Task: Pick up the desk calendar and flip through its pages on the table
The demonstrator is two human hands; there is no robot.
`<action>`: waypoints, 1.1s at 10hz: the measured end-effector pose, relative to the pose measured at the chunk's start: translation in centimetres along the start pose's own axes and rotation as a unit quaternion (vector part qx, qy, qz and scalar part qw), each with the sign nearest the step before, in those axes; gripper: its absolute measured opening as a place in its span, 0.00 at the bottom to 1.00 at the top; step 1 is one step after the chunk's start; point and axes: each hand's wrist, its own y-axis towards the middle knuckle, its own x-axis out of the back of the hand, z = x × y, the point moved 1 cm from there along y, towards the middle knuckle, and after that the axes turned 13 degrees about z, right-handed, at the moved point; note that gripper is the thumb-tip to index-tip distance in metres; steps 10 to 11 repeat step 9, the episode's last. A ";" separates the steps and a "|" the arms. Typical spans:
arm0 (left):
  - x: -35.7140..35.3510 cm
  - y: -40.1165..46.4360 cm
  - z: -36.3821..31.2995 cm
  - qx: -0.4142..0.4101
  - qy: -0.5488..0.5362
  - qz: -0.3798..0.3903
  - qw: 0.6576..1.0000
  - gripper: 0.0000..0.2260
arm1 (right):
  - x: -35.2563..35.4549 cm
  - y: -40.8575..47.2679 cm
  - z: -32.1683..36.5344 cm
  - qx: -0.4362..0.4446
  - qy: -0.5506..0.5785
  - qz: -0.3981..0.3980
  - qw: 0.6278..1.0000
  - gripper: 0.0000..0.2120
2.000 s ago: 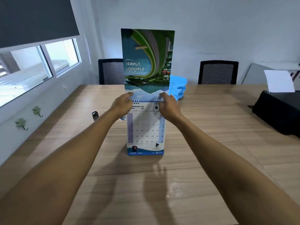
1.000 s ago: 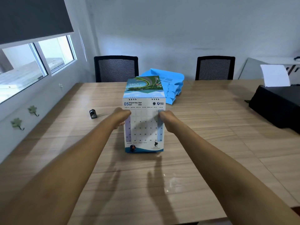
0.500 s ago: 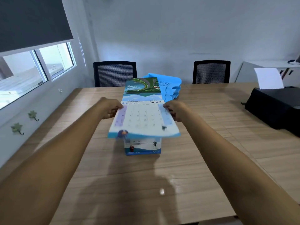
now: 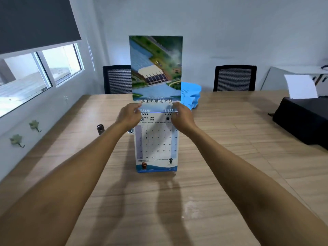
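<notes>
Since half a second ago the lifted calendar page (image 4: pixel 155 68) has swung from lying nearly flat over the stand to standing straight up above the wire binding (image 4: pixel 156 111), its printed aerial picture of a building beside water now facing the camera upside down. The desk calendar (image 4: pixel 156 144) stands upright on the wooden table (image 4: pixel 230 157), near its middle, showing a June grid of dates. The left hand (image 4: pixel 128 117) pinches the lower left corner of the raised page just beside the binding, and the right hand (image 4: pixel 182 117) pinches the lower right corner in the same way; both are closed on the page, with the forearms reaching in from the near edge. Behind the page lies a stack of blue folders (image 4: pixel 190 95), partly hidden by it. A small dark object (image 4: pixel 100 129) sits on the table to the left of the calendar, and a black printer (image 4: pixel 301 119) with a white sheet (image 4: pixel 300 87) standing in it occupies the right side. Two black mesh chairs (image 4: pixel 235 78) stand at the far edge.
</notes>
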 end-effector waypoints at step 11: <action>-0.1 2.3 3.0 0.008 0.128 0.100 0.987 0.24 | -0.7 1.3 -2.3 -0.025 -0.172 0.115 0.978 0.32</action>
